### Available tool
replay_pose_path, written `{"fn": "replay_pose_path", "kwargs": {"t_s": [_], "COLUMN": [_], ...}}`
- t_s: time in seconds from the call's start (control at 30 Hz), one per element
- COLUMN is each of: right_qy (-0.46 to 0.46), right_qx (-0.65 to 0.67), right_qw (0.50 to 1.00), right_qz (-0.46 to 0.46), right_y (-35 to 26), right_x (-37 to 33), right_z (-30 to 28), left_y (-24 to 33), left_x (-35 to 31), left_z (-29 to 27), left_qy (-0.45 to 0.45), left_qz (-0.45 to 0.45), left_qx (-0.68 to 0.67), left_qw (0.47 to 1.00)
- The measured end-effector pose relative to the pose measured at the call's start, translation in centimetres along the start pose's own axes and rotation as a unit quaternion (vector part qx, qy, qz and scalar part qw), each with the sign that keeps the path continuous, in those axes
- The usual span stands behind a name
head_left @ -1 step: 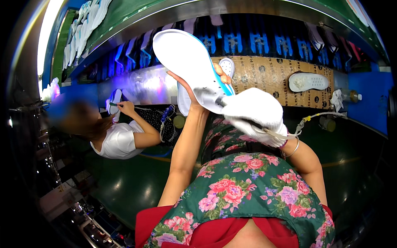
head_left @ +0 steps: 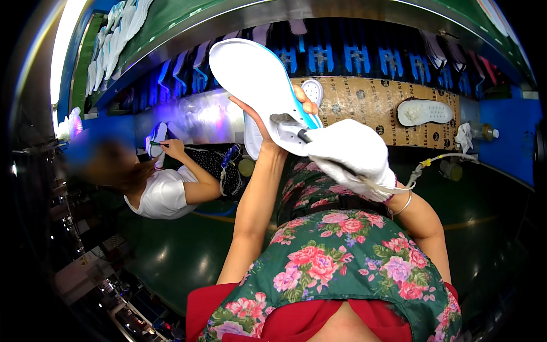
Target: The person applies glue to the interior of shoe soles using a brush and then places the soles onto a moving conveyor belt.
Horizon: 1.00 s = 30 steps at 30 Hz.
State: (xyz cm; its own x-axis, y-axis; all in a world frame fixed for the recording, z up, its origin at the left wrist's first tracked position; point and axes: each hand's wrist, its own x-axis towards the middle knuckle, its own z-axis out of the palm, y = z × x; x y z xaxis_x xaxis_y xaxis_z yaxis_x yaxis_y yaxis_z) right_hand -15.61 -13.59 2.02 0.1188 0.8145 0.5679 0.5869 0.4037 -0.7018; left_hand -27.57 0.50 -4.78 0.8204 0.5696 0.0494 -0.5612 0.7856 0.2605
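1. Left-hand grip first: my left hand (head_left: 268, 128) is raised in front of me, fingers closed on a white shoe sole (head_left: 253, 82), thumb on the near face and fingertips curling around the far edge.
2. From here the sole sits up high, near the middle of the view and a little left, tilted so its pale face turns toward me; a blue layer (head_left: 302, 114) runs along its right edge.
3. Right-hand grip: my right hand (head_left: 350, 154), in a white cloth glove, is wrapped tight on a small brush (head_left: 288, 125) whose dark bristle head rests against the lower end of the sole.
4. I see a thin clear tube (head_left: 433, 159) running from the gloved hand off to the right, and a bangle (head_left: 403, 205) on my right wrist.
5. Just behind the sole, a second white sole (head_left: 312, 90) with small holes peeks out by my left fingertips.
6. Beyond both, a brown cardboard sheet (head_left: 370, 102) lies on the counter (head_left: 507, 137), which is blue on the right, with another perforated white sole (head_left: 424, 111) lying flat on the sheet, well apart from my hands.
7. Farther back, a row of blue racks (head_left: 342, 57) holds more soles on edge.
8. Near the right end I can make out a crumpled white cloth (head_left: 464, 137) and a small bottle (head_left: 484, 132) beside it.
9. On my left, a co-worker in a white top (head_left: 162, 194) holds another sole (head_left: 155, 139) with one hand (head_left: 174, 147).
10. Below my arms, my floral apron (head_left: 342, 268) fills the lower view.
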Motion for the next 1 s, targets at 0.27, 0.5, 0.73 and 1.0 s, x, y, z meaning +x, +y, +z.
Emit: {"fn": "replay_pose_path", "kwargs": {"t_s": [0.27,0.5,0.73,1.0], "right_qy": [0.009,-0.095,-0.082,-0.127], "right_qx": [0.065,0.113,-0.078,0.021], "right_qw": [0.998,0.989,0.991,0.991], "right_qz": [0.008,0.025,-0.072,0.024], "right_y": [-0.2,-0.9,-0.3,-0.3], "right_x": [0.4,0.5,-0.6,0.8], "right_z": [0.2,0.2,1.5,-0.1], "left_y": [1.3,3.2,3.6,4.5], "left_x": [0.7,1.7,2.7,3.3], "left_z": [-0.6,-1.8,-1.5,-2.2], "left_qy": [0.011,-0.032,-0.035,-0.003], "left_qz": [-0.025,-0.143,-0.246,-0.326], "left_qx": [0.058,0.084,0.131,0.295], "left_qw": [0.998,0.986,0.96,0.898]}}
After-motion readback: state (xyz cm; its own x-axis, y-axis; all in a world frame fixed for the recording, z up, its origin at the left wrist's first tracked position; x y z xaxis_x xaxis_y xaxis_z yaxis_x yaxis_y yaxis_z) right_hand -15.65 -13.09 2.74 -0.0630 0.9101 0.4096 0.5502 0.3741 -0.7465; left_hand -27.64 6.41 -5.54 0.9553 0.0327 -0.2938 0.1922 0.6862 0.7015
